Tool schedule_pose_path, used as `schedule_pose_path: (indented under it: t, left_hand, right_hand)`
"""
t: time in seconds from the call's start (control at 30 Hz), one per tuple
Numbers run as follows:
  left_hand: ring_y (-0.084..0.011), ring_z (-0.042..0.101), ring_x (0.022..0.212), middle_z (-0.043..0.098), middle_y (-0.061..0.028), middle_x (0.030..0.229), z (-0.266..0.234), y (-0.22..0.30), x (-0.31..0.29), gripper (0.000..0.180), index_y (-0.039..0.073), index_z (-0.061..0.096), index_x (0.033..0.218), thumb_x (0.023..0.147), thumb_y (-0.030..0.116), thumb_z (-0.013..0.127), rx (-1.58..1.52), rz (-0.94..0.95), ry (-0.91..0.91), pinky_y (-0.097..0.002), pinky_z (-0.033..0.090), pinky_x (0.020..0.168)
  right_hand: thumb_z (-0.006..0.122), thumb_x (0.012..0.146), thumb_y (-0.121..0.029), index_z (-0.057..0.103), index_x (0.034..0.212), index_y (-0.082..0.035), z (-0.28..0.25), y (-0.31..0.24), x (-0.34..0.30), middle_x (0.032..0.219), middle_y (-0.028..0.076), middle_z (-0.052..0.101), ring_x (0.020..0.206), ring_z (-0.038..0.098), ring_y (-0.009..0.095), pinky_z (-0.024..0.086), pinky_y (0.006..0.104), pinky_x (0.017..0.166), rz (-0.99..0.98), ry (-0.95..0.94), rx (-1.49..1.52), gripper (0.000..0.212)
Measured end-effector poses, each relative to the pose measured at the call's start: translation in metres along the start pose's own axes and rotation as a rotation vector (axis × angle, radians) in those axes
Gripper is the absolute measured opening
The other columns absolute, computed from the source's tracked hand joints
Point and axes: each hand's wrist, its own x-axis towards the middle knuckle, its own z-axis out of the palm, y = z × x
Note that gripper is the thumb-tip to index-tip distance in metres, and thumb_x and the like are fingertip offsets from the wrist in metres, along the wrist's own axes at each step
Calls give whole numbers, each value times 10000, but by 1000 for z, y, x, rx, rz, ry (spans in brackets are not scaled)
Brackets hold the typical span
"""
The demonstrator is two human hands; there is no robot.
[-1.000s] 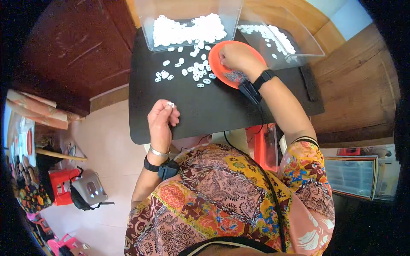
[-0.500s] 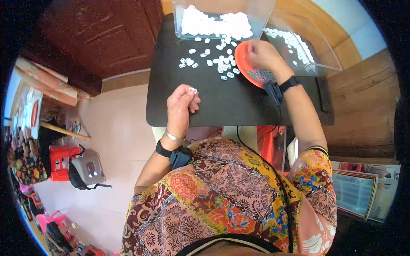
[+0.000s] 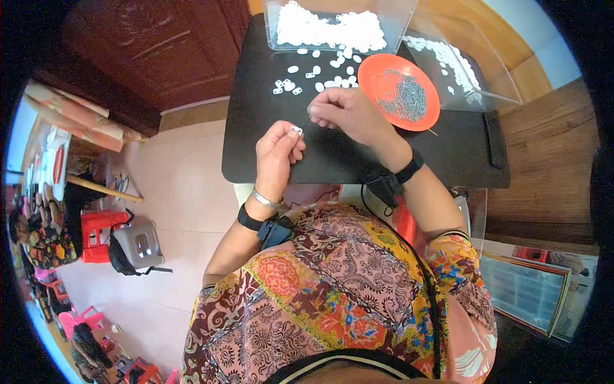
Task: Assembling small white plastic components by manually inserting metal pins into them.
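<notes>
At the centre of the frame the left hand [image 3: 278, 153] is curled, its thumb and forefinger pinching one small white piece [image 3: 297, 130] held up over the near part of the black table [image 3: 268, 160]. Just to its right, the right hand [image 3: 348, 115] hovers over the table with fingers drawn together toward the left hand; whether it grips anything between its fingertips cannot be told. The two hands are near each other but apart.

Above them, in the upper middle of the frame, lies a loose scatter of white pieces [image 3: 320, 73] on the black top — roughly fifteen to twenty, too small and bunched for an exact count. Behind these stand two clear plastic trays: one [image 3: 332, 25] at the top centre, heaped with many white pieces, and a second [image 3: 460, 64] to the upper right, with a thinner layer of the same pieces.

One round orange dish [image 3: 400, 93] sits right of the scatter, just beside the right hand, holding a tangle of thin metal bits.

Each wrist wears one black band; the left wrist also carries one silver bangle [image 3: 265, 198].

In the lower left of the frame, on the pale floor, stand one red stool [image 3: 96, 233] and one grey box-like device [image 3: 137, 246].
</notes>
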Motion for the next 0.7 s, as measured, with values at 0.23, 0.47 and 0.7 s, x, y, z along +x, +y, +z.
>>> schedule_pose_path:
  t: [0.23,0.47,0.7]
  left_hand:
    - [-21,446,551,545,28,670,3,1,-1,133,71,556,822,913,141,490,49,4,13,-161,329,494]
    - [-29,431,554,532,18,674,3,0,0,138,61,551,820,910,137,480,63,6,-7,-167,331,497]
    - [-35,434,555,534,16,677,5,2,-1,145,53,555,824,907,146,481,87,6,-6,-172,335,500]
  right_hand:
    - [622,851,-176,637,820,-3,18,18,5,692,4,607,616,529,67,442,216,582,-53,26,40,176]
    - [605,863,-168,613,820,-7,19,21,4,705,-6,580,655,524,58,433,208,612,-28,8,-15,167]
    - [597,867,-157,605,822,1,18,30,4,713,-3,582,662,525,63,438,213,617,-78,-6,-40,164]
